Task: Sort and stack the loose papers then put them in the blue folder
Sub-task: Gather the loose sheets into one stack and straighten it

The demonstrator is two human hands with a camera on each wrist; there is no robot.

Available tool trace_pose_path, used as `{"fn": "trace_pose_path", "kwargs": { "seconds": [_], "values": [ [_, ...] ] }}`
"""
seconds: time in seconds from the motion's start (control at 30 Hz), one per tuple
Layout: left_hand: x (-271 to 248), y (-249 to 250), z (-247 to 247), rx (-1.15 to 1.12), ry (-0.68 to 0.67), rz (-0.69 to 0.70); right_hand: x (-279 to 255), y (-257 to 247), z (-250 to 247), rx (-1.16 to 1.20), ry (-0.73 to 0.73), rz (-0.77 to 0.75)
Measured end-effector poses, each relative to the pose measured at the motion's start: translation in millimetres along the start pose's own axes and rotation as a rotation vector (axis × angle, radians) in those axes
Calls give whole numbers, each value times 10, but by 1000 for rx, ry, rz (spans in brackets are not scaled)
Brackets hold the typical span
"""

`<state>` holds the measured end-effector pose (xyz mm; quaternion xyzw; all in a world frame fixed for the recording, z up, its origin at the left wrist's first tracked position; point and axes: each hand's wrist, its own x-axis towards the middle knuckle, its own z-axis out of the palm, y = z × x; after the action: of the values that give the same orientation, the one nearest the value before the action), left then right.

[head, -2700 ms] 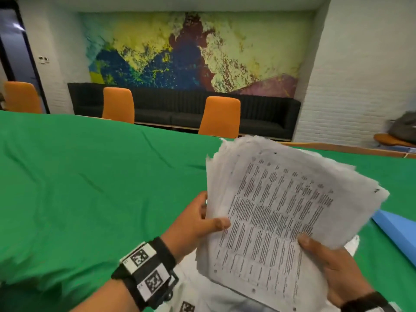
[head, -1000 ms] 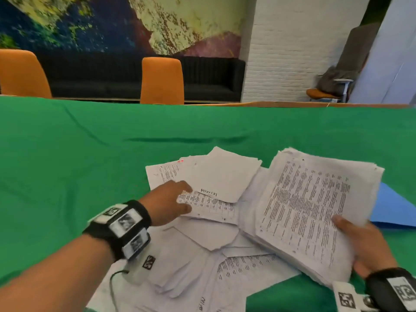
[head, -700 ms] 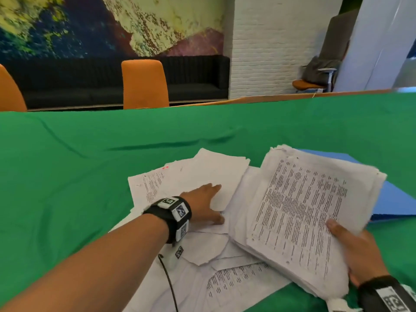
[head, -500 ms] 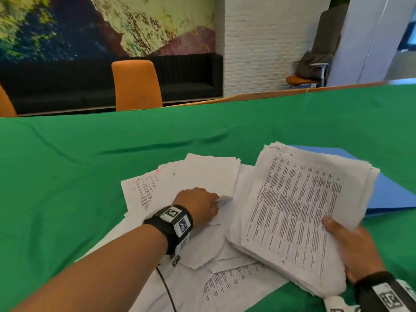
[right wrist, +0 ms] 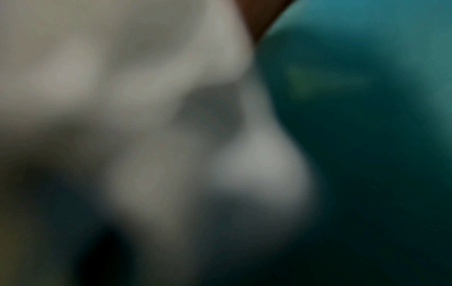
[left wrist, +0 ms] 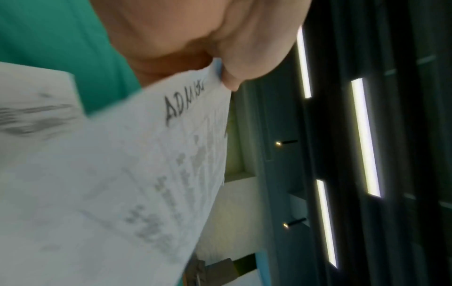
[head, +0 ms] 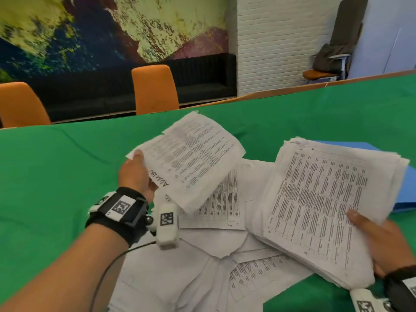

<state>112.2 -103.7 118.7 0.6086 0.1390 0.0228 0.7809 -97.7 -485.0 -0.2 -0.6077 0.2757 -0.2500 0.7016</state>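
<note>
Now that your left hand (head: 135,174) has lifted a few sheets (head: 191,158) off the desk (head: 56,176), pinched at one edge, your right hand (head: 382,242) clasps the stack (head: 326,203); add them. More papers (head: 202,266) remain loose, folder (head: 405,190) behind the stack.

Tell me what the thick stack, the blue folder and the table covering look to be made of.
Thick stack in the right hand: thin matte printed paper, with frayed, uneven edges. Blue folder: smooth, flat, evenly coloured sheet, likely card or plastic; the look leaves it open. Table covering: green woven cloth, matte, with soft creases.
</note>
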Motion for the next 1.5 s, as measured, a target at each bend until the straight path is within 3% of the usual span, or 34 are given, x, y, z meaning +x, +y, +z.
{"fn": "trace_pose_path", "kwargs": {
  "seconds": [0.07,0.17,0.23,0.43,0.63,0.73,0.9,1.0,1.03,1.07,1.13,1.2,1.27,1.33,1.4,1.5],
  "values": [
    [-30,-437,17,52,25,-88,8,5,-27,-20,15,19],
    [-39,-891,-52,723,-28,-5,11,25,-9,-61,14,48],
    [-23,-1023,-63,1004,-66,58,-1,6,1,-97,5,57],
    [-14,-1054,-116,942,-138,78,-5,-28,38,-92,-19,50],
    [-157,-1117,-164,328,-181,-226,-11,-19,29,-75,-4,55],
    [-291,-1149,-106,276,-190,-238,10,-7,43,-77,-21,66],
    [-381,-855,-301,445,-197,-23,108,46,-94,-68,-68,31],
    [-382,-307,-576,643,-266,182,780,368,-665,-116,-152,187],
    [-404,-97,-649,708,-277,269,818,280,-756,-156,-184,191],
    [-444,116,-706,764,-282,365,745,145,-693,-196,-227,91],
    [-509,492,-746,842,-309,517,378,-288,-360,52,-414,7],
    [-595,790,-702,852,-383,623,11,-834,223,77,-600,-25],
    [-703,985,-594,906,-461,728,-294,-1071,675,-61,-613,-261],
    [-851,1121,-469,990,-512,839,-510,-1183,1035,-79,-724,-334],
    [-968,1213,-374,996,-603,840,-682,-1273,1343,-126,-853,-357],
    [-1064,1295,-315,900,-758,735,-730,-1265,1605,-229,-948,-421]
  ]
}}
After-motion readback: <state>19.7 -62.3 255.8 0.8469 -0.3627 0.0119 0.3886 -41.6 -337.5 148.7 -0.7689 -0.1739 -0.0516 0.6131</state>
